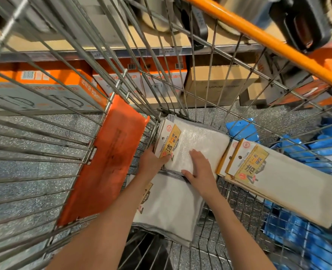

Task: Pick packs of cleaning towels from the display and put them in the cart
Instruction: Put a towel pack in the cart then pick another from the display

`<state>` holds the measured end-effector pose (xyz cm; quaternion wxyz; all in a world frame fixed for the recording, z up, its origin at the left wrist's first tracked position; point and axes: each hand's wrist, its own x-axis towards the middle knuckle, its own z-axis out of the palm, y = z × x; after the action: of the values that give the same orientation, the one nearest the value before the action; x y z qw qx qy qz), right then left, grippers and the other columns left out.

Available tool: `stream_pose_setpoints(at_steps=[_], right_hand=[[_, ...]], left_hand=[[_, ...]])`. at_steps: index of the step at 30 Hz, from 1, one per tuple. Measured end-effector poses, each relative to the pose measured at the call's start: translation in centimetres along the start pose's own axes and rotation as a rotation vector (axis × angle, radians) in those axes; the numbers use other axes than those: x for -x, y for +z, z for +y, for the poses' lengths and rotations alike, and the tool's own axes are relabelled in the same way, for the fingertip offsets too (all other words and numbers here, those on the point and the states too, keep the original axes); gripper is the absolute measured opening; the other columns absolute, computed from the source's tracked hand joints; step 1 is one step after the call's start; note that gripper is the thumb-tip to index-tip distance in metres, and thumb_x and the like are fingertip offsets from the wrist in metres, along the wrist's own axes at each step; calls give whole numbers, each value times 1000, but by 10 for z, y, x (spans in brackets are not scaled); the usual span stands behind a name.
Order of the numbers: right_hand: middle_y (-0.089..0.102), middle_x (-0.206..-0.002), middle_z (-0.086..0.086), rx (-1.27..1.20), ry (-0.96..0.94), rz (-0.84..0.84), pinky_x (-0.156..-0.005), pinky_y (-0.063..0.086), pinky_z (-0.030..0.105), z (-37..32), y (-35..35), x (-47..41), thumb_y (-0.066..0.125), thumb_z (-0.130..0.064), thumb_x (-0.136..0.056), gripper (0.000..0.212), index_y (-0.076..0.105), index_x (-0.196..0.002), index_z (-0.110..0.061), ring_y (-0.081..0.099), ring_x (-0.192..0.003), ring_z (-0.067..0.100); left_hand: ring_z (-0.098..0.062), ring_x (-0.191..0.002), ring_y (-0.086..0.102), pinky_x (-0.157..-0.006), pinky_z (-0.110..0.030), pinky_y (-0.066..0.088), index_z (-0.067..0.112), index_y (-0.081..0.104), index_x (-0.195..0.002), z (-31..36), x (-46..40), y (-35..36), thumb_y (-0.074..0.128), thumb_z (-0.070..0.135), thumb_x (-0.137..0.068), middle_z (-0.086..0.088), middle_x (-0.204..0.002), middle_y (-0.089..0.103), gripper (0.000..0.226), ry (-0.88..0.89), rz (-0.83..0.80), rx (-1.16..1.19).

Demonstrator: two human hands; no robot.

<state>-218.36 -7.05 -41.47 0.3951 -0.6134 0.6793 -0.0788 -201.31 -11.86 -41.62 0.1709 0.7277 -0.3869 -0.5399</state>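
- Pack of cleaning towels lies inside the wire cart, at its far end, on top of another pack
- Left hand grips the pack's labelled left edge, fingers curled round it
- Right hand rests flat on the pack, fingers straight, grasping nothing
- A third pack lies just to the right, over blue packets

A shop: a wire shopping cart with an orange handle bar, shelf price labels, stacked orange-and-white boxed goods.
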Motion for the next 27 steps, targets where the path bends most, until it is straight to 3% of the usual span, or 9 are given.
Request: stream_pose_setpoints(at_steps=[4,9,13,15,18,20,22,24,27], right_hand=[[20,-155,3,-43,-6,-24,-119,10,38,-5,-9,0,59,-32,-90,70,22,-147,-15,14,-144,18],[30,-151,1,-221,10,35,-114,23,32,-26,-42,5,63,-32,-88,70,27,-145,-16,27,-139,15],[34,-149,-2,-248,-20,160,-108,22,22,-48,-75,9,66,-33,-85,69,31,-144,-18,30,-136,12],[36,-147,-3,-274,-33,218,-105,22,18,-59,-93,14,68,-31,-83,70,33,-143,-19,31,-135,12],[35,-146,-4,-290,-29,262,-104,20,16,-74,-122,22,71,-29,-81,72,32,-142,-21,29,-134,10],[34,-146,-1,-296,-40,292,-110,20,22,-87,-140,29,73,-27,-79,76,32,-142,-19,29,-134,10],[32,-147,1,-335,-57,333,-115,23,35,-100,-160,38,76,-25,-75,82,30,-142,-18,28,-135,13],[28,-149,-2,-412,-38,358,-114,24,32,-118,-184,55,79,-26,-71,91,26,-144,-21,27,-136,11],[34,-147,-9,-546,-69,330,-108,35,29,-142,-224,89,83,-26,-65,96,27,-143,-29,36,-131,5]], left_hand=[[-15,-89,63,-66,-17,48,10,64,-112,9,7,-2,73,14,-80,-6,-106,70,34,60,50,75],[-11,-92,61,-69,-11,50,23,52,-107,39,20,-12,73,5,-78,7,-99,63,40,185,87,184],[-18,-99,63,-67,-15,53,14,49,-113,60,35,-21,75,-1,-73,-5,-108,62,50,292,48,211],[-8,-90,64,-62,-12,51,16,47,-113,74,47,-30,76,-3,-72,1,-103,62,54,318,34,195],[-3,-82,68,-67,-20,57,22,45,-117,102,73,-45,74,-7,-72,5,-100,65,61,331,-41,263],[-4,-83,69,-73,-23,57,20,44,-120,124,93,-55,71,-13,-73,9,-97,64,64,372,-59,351],[-15,-88,70,-76,-30,58,30,43,-119,146,113,-67,69,-15,-74,0,-93,69,69,373,-81,446],[-24,-91,70,-78,-37,57,43,43,-114,166,136,-84,69,-12,-75,-7,-90,74,73,414,-124,492],[-10,-88,70,-73,-27,55,44,37,-119,193,172,-112,73,-10,-72,0,-100,73,81,539,-129,430]])
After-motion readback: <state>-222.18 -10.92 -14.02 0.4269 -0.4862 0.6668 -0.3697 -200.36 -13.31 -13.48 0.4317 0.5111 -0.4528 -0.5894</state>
